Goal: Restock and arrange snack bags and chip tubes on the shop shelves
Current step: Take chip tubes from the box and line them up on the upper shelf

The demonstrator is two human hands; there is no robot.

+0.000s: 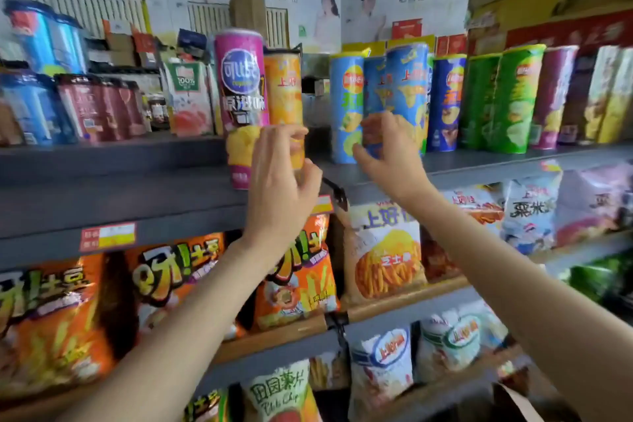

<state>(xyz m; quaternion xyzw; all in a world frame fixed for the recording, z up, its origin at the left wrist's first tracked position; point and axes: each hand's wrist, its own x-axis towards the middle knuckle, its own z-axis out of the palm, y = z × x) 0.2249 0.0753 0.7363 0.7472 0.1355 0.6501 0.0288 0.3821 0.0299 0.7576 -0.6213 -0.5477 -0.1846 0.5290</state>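
Both forearms reach up from six o'clock. Left hand clamps the tall pink chip tube and the orange tube over the grey shelf edge; gripped low, they may topple. Right hand clasps the blue tube at one o'clock, risking its neighbours

Lower orange tube behind left hand; far-right tubes blurred, edge-cut.

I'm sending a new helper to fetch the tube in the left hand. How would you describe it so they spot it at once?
Look at the grey top shelf, at its middle where two shelf units meet. The left hand holds two tubes there; take the pink chip tube with the round blue logo. Its neighbour, the orange tube, is shorter, and no other tube is pink.
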